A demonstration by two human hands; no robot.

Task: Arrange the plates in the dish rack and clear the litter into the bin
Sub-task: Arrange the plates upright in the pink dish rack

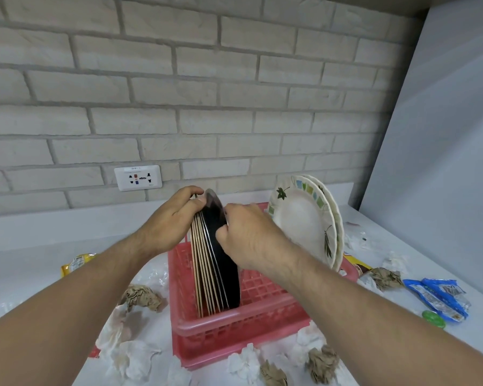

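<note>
- The red dish rack point(234, 324) stands in the middle of the white counter point(39, 263), in front of a grey brick wall point(179, 93).
- A stack of thin dark plates point(221, 263) stands on edge in the left part of the rack, almost upright, with the top tilted a little away.
- The left hand point(173, 218) grasps the top of the stack from the 9 o'clock side, with the fingers curled over the rims.
- The right hand point(248, 235) presses on the stack from the 3 o'clock side; its fingers close around the edge of the front black plate.
- Two white plates with leaf patterns point(304, 218) lean at the far right corner of the rack, at 2 o'clock from the hands, apart from the dark stack.
- Litter lies all around the rack. At 8 o'clock there is a brown crumpled paper ball point(141, 298) and white tissues point(126, 355).
- At 10 o'clock from the rack lies a yellow wrapper point(77, 263), partly hidden behind the left forearm.
- At 6 o'clock, just beside the front wall of the rack, are more white tissues point(244, 360) and two brown paper balls point(322, 363).
- At 3 o'clock lie another brown paper ball point(385, 278), blue wrappers point(435, 296) and a small green object point(432, 319).
- A wall socket point(137, 177) sits on the wall at 11 o'clock from the hands.
- The bin is not visible.
</note>
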